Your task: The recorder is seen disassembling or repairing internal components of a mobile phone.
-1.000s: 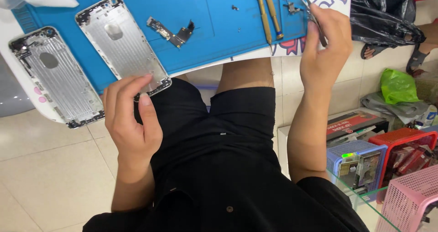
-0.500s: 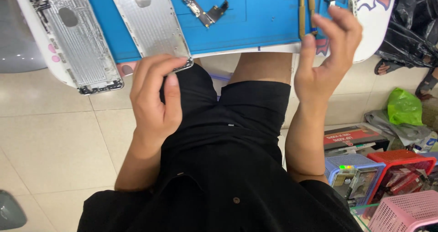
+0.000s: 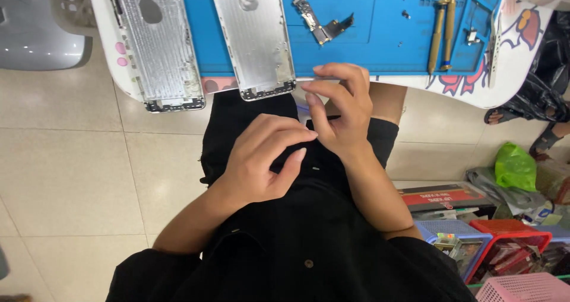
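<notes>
Both hands are down over the lap now, just below the edge of the surface [image 3: 504, 94]. The right hand [image 3: 341, 109] has its fingers curled and pinched, and a thin dark sliver [image 3: 323, 119] shows between them, probably a small tool or part, though it is too small to tell which. The left hand [image 3: 267, 162] sits just beside it, fingers bent inward with the tips meeting the right hand's; whether it grips anything itself I cannot tell.

Up on the blue mat [image 3: 356, 35] lie 2 silver phone back shells: the left shell [image 3: 157, 47] hangs partly off the mat onto the white surface, and the right shell [image 3: 255, 38] overhangs the near edge, just above the hands. A small flex part [image 3: 317, 23] lies on the mat to their right, well apart from 2 gold-handled screwdrivers [image 3: 442, 32] lying side by side. Coloured baskets [image 3: 504, 248] sit on the floor at the right.
</notes>
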